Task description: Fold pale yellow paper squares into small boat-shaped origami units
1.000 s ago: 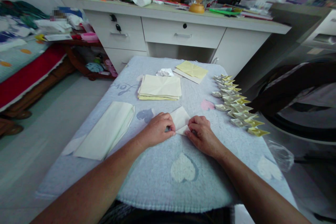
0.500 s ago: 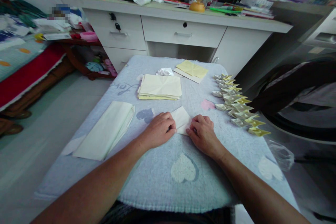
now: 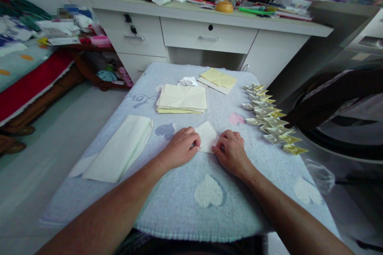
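A small piece of folded white paper (image 3: 207, 135) lies flat on the cloth-covered table between my hands. My left hand (image 3: 184, 145) pinches its left edge with curled fingers. At the opposite edge my right hand (image 3: 229, 148) is closed on the paper, thumb against the bent fingers. Beyond them rests a stack of cream and yellow paper sheets (image 3: 182, 97). To the left is a larger folded pale sheet (image 3: 119, 147). Several folded paper boats (image 3: 269, 115), white and yellow, stand in rows along the right side.
A yellow sheet (image 3: 218, 77) overlaps a white one near the far edge, beside a crumpled white tissue (image 3: 188, 81). The patterned tablecloth (image 3: 179, 207) covers the table. A white desk (image 3: 206, 40) stands behind it, crowded with bottles and small items. A clear plastic bag (image 3: 321, 177) hangs at right.
The hands have barely moved. The paper between them appears slightly flatter, and the right thumb has shifted a little at its edge.
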### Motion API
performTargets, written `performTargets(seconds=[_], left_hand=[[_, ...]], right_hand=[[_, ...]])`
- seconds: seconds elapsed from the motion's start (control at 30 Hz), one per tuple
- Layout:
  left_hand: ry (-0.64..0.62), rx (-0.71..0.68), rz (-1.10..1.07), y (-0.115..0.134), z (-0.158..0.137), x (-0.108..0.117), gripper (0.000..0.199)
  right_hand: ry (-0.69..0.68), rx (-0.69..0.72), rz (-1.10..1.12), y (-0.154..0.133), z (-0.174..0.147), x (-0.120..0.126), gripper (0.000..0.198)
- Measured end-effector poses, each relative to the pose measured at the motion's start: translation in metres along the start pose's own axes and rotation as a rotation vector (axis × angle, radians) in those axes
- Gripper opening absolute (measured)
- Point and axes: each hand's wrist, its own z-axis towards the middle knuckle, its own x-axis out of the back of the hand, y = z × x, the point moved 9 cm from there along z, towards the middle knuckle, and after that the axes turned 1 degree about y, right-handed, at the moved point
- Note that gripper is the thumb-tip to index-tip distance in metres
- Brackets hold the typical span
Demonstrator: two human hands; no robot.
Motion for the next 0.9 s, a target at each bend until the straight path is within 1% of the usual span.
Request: performTargets(seconds=[0.2,0.43,0.5,0.67,0.9], left_hand=[[-0.020,0.014,-0.011,-0.0012,0.0005,-0.0009,0.006],[-0.049,0.010,-0.056,-0.0033,0.0017,0.0013,0.019],[-0.057,0.016,-0.056,-0.0029,0.0014,0.0014,0.018],[-0.037,0.029,-0.032,-0.0018,-0.0006,0.0011,0.005],[-0.028,0.023,0.008,-0.0013,-0.0006,-0.0017,0.004]], right_hand=[[-0.018,-0.022,-0.002,0.0008,0.0002,-0.0004,0.019],[-0.038,-0.050,-0.009,0.0019,0.0011,-0.0012,0.018],[-0.047,-0.057,-0.017,0.0025,0.0013,-0.0020,0.018],[-0.061,-0.065,-0.023,0.0022,0.0012,-0.0023,0.017],[-0.053,-0.060,-0.015,0.0013,0.0011,-0.0010,0.018]])
